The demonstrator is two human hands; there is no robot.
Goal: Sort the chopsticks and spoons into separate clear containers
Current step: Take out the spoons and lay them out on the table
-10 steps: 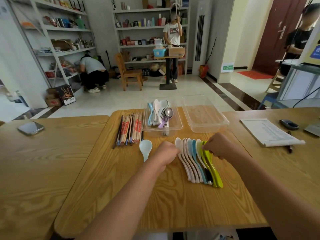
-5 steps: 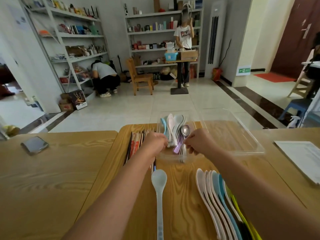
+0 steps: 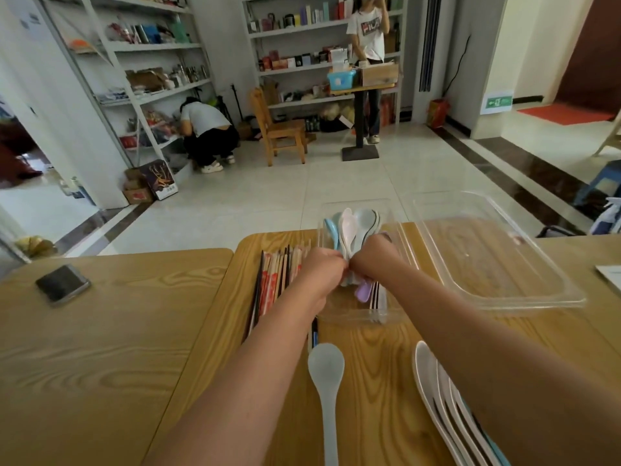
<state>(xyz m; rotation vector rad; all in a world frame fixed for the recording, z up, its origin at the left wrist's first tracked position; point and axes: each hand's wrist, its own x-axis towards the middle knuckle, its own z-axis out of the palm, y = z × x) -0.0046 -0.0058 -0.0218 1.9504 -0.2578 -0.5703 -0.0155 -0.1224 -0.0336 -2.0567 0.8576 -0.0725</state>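
The bundled spoons (image 3: pixel 356 230) stand packed on edge in the small clear container (image 3: pixel 356 314) at the far middle of the bench (image 3: pixel 100 348), bowls far, handles toward me. I judge them light, stiff and slick, probably plastic or melamine, so they will slide against one another. The hold I would want is across the handles, where the bundle is narrow, not on the rounded bowls.

Both of my hands meet over that bundle. The right hand (image 3: pixel 373 260) is curled down over the spoons and grips them. The left hand (image 3: pixel 322 274) is curled too, at the container's left edge, but I cannot tell whether it holds a spoon or only steadies the wall.

The large clear container (image 3: pixel 504 264) just right of the small one looks empty. The chopsticks (image 3: pixel 272 280) lie loose on the bench left of the small one, thin and rolling, best gathered as a sheaf. A pale blue spoon (image 3: pixel 326 368) lies alone nearer me, and a row of spoons (image 3: pixel 437 391) lies overlapped at near right. A phone (image 3: pixel 62 283) lies far left.
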